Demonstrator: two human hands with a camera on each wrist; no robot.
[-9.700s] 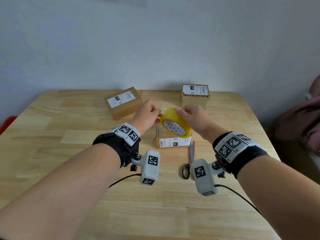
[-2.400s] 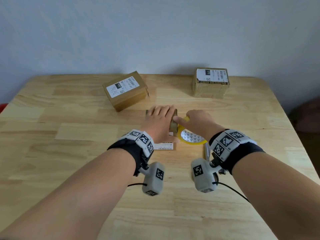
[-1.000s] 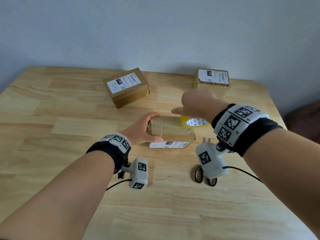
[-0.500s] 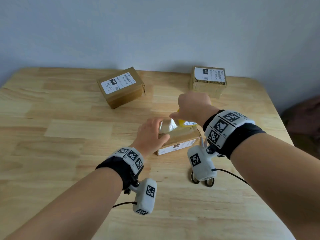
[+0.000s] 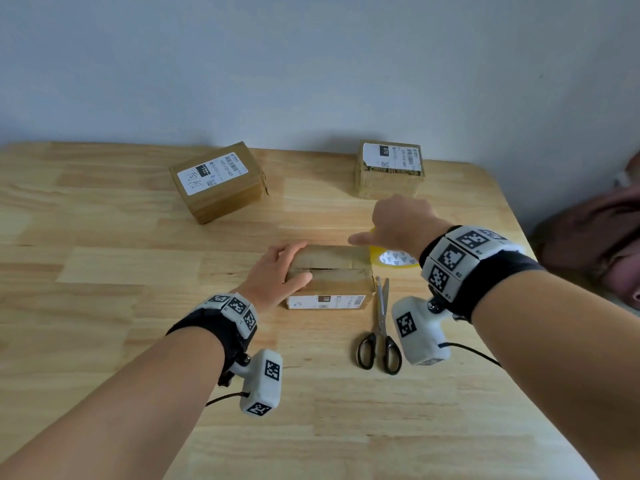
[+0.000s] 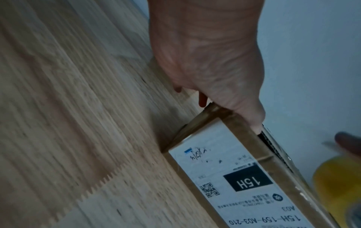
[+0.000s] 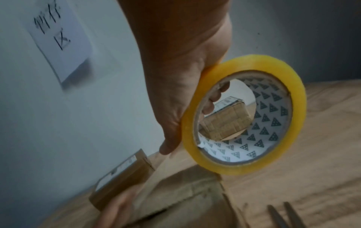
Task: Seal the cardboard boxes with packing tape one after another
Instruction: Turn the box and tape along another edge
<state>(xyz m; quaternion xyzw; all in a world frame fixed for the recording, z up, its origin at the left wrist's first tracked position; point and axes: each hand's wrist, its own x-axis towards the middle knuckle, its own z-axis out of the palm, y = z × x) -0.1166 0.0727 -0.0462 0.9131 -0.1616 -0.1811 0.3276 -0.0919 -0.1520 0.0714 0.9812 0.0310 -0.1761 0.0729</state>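
- Cardboard box (image 5: pixel 332 271), brown and rectangular with a white label, is sitting mid-table (image 5: pixel 104 271) on pale wood, flaps gapping.
- Left hand (image 5: pixel 273 275) is clamping its left end, fingers curled over top.
- Right hand (image 5: pixel 398 223) is gripping the glossy yellow tape roll (image 7: pixel 244 114) just past the box's right edge.
- Metal scissors (image 5: pixel 381 330) are lying beside it.

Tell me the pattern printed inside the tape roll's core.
Dark dotted triangles on white line the tape roll core, clearest in the right wrist view.
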